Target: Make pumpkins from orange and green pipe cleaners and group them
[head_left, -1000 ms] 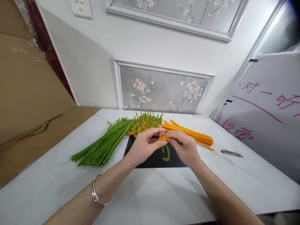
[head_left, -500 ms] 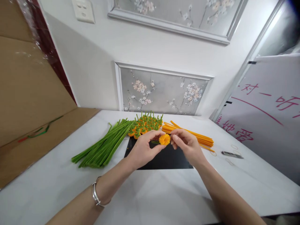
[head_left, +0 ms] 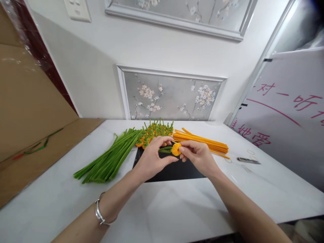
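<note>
Pinching orange flower (head_left: pixel 176 149) in right hand (head_left: pixel 199 157), with left hand (head_left: pixel 153 157) spread around green stem (head_left: pixel 165 149). Looks light, soft, crushable; best gripped at base

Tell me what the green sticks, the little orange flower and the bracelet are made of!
The green sticks look like fuzzy pipe cleaners, maybe soft fibre over wire: their surface is velvety and dull. The orange flower could be the same fuzzy stuff, with rounded, soft-looking petals. The bracelet seems to be smooth, silver-coloured metal because it gleams; I can't tell which metal.
</note>
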Demonstrator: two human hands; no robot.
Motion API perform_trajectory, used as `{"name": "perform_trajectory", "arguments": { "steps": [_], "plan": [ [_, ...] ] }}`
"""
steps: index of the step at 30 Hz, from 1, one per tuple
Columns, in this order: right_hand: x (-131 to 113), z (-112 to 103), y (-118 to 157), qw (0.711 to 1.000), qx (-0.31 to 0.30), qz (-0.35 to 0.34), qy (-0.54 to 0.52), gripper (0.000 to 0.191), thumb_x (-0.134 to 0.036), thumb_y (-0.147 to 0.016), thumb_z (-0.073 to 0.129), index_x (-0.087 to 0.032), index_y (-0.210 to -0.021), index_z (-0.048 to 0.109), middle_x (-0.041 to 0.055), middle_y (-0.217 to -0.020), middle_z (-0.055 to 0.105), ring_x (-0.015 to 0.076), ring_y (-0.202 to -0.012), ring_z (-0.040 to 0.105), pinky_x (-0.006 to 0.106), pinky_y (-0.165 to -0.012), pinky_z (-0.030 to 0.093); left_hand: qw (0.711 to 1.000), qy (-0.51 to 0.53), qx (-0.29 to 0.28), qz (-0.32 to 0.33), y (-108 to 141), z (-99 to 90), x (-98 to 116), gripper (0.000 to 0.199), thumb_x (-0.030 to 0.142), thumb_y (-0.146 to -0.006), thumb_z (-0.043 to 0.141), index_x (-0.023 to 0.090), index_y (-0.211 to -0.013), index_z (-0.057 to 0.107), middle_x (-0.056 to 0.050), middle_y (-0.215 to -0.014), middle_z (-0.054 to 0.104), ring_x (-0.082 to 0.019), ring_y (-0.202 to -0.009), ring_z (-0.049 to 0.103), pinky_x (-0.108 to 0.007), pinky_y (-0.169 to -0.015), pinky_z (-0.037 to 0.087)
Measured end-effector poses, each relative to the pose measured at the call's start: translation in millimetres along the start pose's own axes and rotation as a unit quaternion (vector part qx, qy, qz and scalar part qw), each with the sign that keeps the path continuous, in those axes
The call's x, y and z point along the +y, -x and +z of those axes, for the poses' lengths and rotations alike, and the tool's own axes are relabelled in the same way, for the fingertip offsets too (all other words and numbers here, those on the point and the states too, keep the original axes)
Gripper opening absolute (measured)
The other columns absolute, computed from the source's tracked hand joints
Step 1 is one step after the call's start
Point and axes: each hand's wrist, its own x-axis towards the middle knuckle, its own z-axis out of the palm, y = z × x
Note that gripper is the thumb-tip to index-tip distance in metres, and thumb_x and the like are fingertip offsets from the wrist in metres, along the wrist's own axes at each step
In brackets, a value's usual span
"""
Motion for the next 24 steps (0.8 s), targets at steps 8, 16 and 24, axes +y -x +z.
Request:
{"name": "perform_trajectory", "arguments": {
  "steps": [8,16,24],
  "plan": [
    [4,5,1,0.991,0.037,-0.053,0.117,0.014,-0.023,-0.080,0.063,-0.021,-0.091,0.072,0.0015,-0.077,0.071,0.0179,-0.066,0.067,0.032,-0.062,0.057,0.982,0.152,-0.048,-0.103,0,6.1,2,0.021,0.024,-0.081,0.063,0.018,-0.100,0.064,-0.002,-0.084,0.067,-0.014,-0.074,0.066,-0.026,-0.071,0.055],
    [5,15,4,0.979,0.076,-0.095,0.167,0.017,-0.022,-0.083,0.060,-0.023,-0.095,0.073,0.0026,-0.096,0.074,0.0204,-0.084,0.069,0.035,-0.078,0.057,0.972,0.203,0.008,-0.122,3,14.8,-1,0.010,0.022,-0.080,0.064,0.016,-0.088,0.065,-0.002,-0.080,0.069,-0.015,-0.073,0.069,-0.027,-0.075,0.058],
    [7,10,-3,0.993,0.043,-0.038,0.107,0.015,-0.025,-0.081,0.061,-0.020,-0.088,0.073,0.0036,-0.084,0.074,0.0215,-0.078,0.070,0.035,-0.073,0.056,0.952,0.249,-0.025,-0.177,-1,8.3,2,0.015,0.026,-0.078,0.066,0.014,-0.088,0.065,-0.002,-0.083,0.066,-0.015,-0.074,0.069,-0.029,-0.074,0.059]
  ]
}}
